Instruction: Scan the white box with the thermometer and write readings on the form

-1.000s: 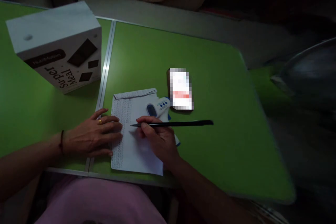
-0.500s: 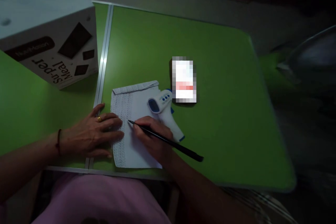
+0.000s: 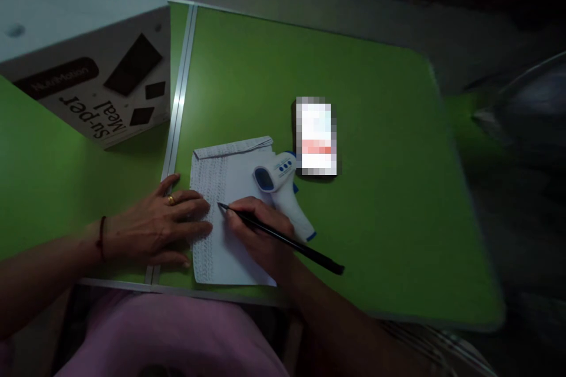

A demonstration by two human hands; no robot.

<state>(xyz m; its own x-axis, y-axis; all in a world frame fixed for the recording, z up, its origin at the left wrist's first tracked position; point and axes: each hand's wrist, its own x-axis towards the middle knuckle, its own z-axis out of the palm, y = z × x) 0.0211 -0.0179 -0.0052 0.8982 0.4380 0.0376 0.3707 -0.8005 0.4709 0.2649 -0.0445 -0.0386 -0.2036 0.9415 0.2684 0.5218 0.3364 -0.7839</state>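
My right hand (image 3: 263, 235) grips a black pen (image 3: 283, 238), its tip at the handwritten rows on a white sheet of paper (image 3: 241, 179). The sheet's top edge is folded over, and dense writing fills its left part. Flat on the table and the sheet's left edge lies my left hand (image 3: 161, 227), fingers spread, with a ring and a dark red bracelet. A white and blue infrared thermometer (image 3: 287, 200) rests on the right part of the paper, just beyond my right hand, which partly covers its handle.
A phone with a lit, blurred screen (image 3: 316, 138) lies beyond the thermometer. At the left stands a large white carton (image 3: 88, 70) with printed lettering. A metal seam (image 3: 180, 91) crosses the green table (image 3: 389, 188). Dark, indistinct items are at the far right.
The whole view has shifted slightly, so everything appears a little further right. The pen tip has moved very slightly relative to the paper; both hands keep their poses.
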